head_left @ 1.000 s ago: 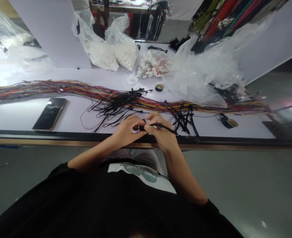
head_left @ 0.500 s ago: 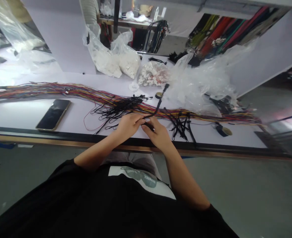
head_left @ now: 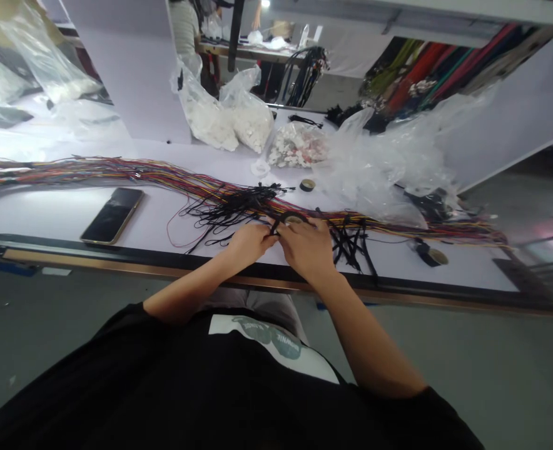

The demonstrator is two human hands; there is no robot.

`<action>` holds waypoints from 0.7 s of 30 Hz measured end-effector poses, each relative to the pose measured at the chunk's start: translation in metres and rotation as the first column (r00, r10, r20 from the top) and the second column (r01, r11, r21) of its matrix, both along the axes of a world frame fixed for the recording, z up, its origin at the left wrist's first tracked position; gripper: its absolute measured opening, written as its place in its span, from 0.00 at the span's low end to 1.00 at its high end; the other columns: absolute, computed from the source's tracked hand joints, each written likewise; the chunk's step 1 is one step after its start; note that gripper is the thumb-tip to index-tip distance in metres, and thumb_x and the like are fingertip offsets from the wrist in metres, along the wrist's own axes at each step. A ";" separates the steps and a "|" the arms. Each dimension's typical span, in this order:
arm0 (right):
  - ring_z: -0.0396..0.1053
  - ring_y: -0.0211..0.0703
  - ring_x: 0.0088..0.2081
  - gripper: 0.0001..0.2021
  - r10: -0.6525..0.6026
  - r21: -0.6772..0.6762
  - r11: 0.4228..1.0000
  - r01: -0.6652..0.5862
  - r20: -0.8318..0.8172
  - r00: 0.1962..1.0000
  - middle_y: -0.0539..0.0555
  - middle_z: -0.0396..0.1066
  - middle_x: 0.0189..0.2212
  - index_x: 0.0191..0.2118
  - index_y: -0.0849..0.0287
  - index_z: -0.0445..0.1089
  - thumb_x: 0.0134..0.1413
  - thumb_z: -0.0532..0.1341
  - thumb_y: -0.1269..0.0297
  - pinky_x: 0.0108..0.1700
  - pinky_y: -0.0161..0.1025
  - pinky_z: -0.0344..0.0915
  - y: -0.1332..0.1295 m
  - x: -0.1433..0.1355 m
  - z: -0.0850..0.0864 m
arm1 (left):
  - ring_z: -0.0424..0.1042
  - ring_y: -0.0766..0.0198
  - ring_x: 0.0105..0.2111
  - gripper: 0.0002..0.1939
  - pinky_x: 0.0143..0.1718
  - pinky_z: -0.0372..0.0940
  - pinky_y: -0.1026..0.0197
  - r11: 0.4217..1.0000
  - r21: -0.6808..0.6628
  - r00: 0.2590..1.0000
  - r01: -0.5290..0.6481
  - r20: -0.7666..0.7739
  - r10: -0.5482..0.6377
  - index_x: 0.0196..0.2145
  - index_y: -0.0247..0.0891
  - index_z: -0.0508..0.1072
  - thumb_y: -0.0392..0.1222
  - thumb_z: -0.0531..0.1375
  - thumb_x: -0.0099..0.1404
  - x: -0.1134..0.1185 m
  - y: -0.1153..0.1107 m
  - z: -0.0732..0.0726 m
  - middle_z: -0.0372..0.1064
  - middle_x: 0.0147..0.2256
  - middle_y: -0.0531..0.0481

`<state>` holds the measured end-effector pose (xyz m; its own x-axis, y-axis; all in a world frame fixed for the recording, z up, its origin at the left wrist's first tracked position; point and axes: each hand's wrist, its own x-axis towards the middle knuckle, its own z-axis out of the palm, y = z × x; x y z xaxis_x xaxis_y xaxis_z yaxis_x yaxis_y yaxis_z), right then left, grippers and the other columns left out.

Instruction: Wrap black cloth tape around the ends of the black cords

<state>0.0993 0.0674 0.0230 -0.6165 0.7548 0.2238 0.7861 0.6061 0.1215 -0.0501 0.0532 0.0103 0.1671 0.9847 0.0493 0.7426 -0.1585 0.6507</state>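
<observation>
Near the table's front edge my two hands meet. My left hand (head_left: 250,244) is closed, pinching a black cable (head_left: 274,226). Right beside it, my right hand (head_left: 308,249) is closed around a roll of black tape (head_left: 293,219), whose ring shows above the fingers. Behind the hands runs a long bundle of coloured wires (head_left: 164,174). A pile of black cables (head_left: 239,203) lies on it to the left of the hands, and short black pieces (head_left: 349,244) lie to the right. What the fingertips pinch is partly hidden.
A phone (head_left: 112,215) lies at the left. Bags of white parts (head_left: 253,125) and a clear plastic bag (head_left: 375,162) stand behind the wires. Another tape roll (head_left: 307,185) sits behind the bundle, and one more (head_left: 432,255) lies at the right. The table's dark front edge (head_left: 164,255) crosses below.
My right hand has turned palm down and now has a tape roll in it. The black cable that stuck up from my hands no longer shows upright. The view has shifted slightly.
</observation>
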 end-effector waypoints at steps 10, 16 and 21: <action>0.67 0.50 0.41 0.14 -0.007 -0.094 0.996 0.005 -0.025 1.000 0.59 0.75 0.33 0.37 0.61 0.73 0.51 0.51 0.70 0.47 0.48 0.44 0.001 -0.002 -0.007 | 0.61 0.71 0.18 0.11 0.21 0.53 0.68 1.000 0.003 0.982 0.021 0.187 -0.021 0.16 0.35 0.64 0.34 0.53 0.55 0.007 0.003 -0.013 0.58 0.14 0.57; 0.68 0.50 0.42 0.15 -0.026 -0.142 0.990 0.014 -0.083 0.996 0.58 0.76 0.37 0.39 0.58 0.73 0.49 0.51 0.72 0.48 0.49 0.46 0.019 -0.010 -0.011 | 0.52 0.75 0.10 0.12 0.14 0.48 0.69 0.957 -0.290 0.874 0.006 0.467 0.136 0.16 0.36 0.60 0.33 0.52 0.56 0.008 0.002 -0.007 0.50 0.10 0.62; 0.70 0.53 0.42 0.16 -0.309 -0.182 0.941 0.284 -0.130 0.942 0.57 0.76 0.39 0.42 0.55 0.74 0.51 0.52 0.69 0.49 0.53 0.52 0.051 0.010 -0.020 | 0.54 0.76 0.11 0.13 0.14 0.49 0.71 0.921 -0.345 0.868 0.180 0.497 0.016 0.16 0.35 0.62 0.36 0.54 0.58 -0.006 -0.017 0.018 0.56 0.12 0.59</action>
